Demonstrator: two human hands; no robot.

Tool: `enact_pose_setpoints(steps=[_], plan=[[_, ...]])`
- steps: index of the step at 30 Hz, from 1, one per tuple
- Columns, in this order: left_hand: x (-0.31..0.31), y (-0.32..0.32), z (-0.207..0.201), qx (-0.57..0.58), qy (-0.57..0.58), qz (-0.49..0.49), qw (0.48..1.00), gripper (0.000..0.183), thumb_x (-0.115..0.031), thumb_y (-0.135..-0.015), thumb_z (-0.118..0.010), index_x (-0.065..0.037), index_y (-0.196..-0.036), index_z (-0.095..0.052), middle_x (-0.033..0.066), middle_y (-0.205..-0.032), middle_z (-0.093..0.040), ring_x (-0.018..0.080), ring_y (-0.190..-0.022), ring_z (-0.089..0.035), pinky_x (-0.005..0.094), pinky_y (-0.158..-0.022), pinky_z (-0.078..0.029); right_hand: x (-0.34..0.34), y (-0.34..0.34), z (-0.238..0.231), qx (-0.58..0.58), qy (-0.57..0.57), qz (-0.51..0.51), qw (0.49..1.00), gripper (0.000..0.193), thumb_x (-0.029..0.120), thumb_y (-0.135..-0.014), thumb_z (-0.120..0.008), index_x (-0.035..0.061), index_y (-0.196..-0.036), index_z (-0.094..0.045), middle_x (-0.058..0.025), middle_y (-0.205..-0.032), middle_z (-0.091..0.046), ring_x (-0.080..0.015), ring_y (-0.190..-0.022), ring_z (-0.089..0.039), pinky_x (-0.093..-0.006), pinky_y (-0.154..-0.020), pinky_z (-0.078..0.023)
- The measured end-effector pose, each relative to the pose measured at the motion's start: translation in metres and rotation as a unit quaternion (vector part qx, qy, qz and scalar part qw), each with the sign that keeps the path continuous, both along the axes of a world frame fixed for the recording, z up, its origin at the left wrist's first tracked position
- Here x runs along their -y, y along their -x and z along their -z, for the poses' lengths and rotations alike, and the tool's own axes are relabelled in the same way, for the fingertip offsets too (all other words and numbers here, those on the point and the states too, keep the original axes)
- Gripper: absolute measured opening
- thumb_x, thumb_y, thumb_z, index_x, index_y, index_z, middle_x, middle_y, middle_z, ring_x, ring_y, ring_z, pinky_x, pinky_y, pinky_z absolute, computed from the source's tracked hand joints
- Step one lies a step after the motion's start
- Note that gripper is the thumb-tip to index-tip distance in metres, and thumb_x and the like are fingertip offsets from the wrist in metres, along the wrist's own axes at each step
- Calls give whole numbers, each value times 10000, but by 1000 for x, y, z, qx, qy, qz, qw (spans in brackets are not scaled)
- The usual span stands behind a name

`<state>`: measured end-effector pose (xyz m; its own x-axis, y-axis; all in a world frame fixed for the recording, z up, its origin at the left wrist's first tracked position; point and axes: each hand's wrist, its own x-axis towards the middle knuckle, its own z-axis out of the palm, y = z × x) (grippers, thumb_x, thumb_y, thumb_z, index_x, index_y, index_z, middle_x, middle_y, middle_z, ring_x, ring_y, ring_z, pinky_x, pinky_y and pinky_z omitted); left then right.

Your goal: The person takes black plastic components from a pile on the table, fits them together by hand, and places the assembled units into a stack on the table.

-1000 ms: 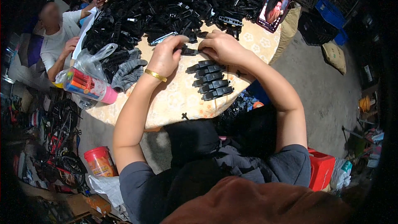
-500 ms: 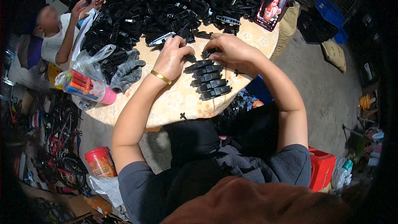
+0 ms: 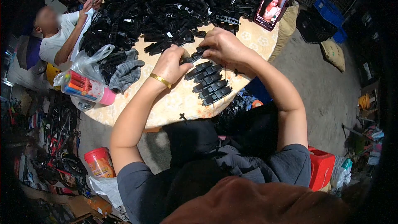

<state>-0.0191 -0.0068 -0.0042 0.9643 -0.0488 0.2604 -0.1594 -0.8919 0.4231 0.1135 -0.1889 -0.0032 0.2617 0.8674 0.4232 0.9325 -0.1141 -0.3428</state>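
Note:
Between my two hands is a black plastic part [image 3: 195, 55], dark and slim, its exact kind not clear. My left hand [image 3: 169, 64], with a gold bangle at its wrist, pinches the left end. My right hand [image 3: 224, 46] has thumb and fingers closed on the right end. Just below, several like black plastic parts [image 3: 209, 84] lie side by side in a slanting row on the patterned tablecloth [image 3: 174, 103]. Past my fingers a large heap of black plastic parts [image 3: 166, 8] covers the far side of the table. My fingers partly hide the held part.
A phone [image 3: 271, 8] stands at the table's right edge. On the left lie grey gloves [image 3: 126, 72], a clear plastic bag [image 3: 93, 62] and a tub of coloured pens [image 3: 85, 87]. Another person [image 3: 62, 33] sits at the far left. A small black piece [image 3: 182, 117] lies near the front edge.
My hands have come together on one black part at the top of the row. The row's upper parts have tilted. The other person's nearer hand has moved up toward the object they hold.

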Motion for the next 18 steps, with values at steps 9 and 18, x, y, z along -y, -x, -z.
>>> enact_pose_setpoints(steps=[9,18], plan=[[-5,-8,-1,41,29,-34,998,219,-133,-639,-771,7,-766,-662,119,-741,-601,248,-659,-598,333,-613,-468,-8,1,-3,25,1,-13,1000,282,179,-666,-751,23,-890,-680,-103,-793,-584,-282,-827,-550,-373,-728,-450],[0,-8,3,-25,157,62,985,268,-155,-607,-794,-3,-783,-660,114,-736,-589,257,-690,-586,334,-631,-462,-9,4,-4,-145,87,-57,984,234,171,-710,-727,12,-874,-675,-113,-797,-612,-290,-778,-564,-378,-716,-456]])
